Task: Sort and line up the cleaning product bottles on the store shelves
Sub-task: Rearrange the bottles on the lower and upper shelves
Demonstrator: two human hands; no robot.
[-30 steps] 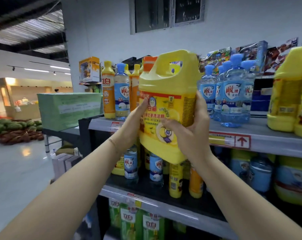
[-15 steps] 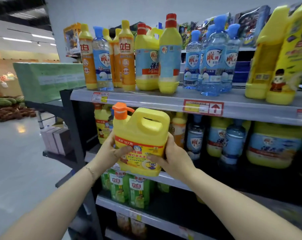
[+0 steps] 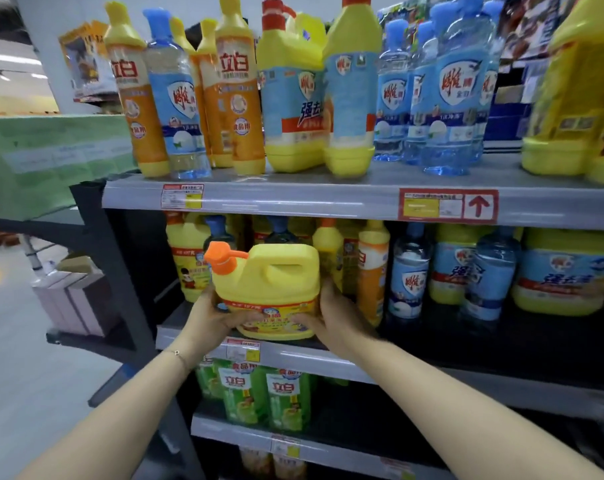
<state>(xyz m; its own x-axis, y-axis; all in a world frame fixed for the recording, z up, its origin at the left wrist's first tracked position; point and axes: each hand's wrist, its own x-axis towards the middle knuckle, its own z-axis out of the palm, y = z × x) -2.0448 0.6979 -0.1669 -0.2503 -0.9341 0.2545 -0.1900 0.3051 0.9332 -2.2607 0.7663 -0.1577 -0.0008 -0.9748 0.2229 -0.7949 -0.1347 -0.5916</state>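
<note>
While left hand and right hand grip its base, yellow jug is at frame centre, over middle shelf edge. Step: shelving; next likely needs setting down, label forward.

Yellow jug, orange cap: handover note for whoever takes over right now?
Left hand: grips the yellow jug low on its left side.
Right hand: grips its right side.
Jug: upright at the front edge of the middle shelf, before mixed bottles; can't tell if its base rests there.
Done: jug brought to this shelf.
Left: set it down, release, line it up, probably by the similar rear jug at left.
</note>
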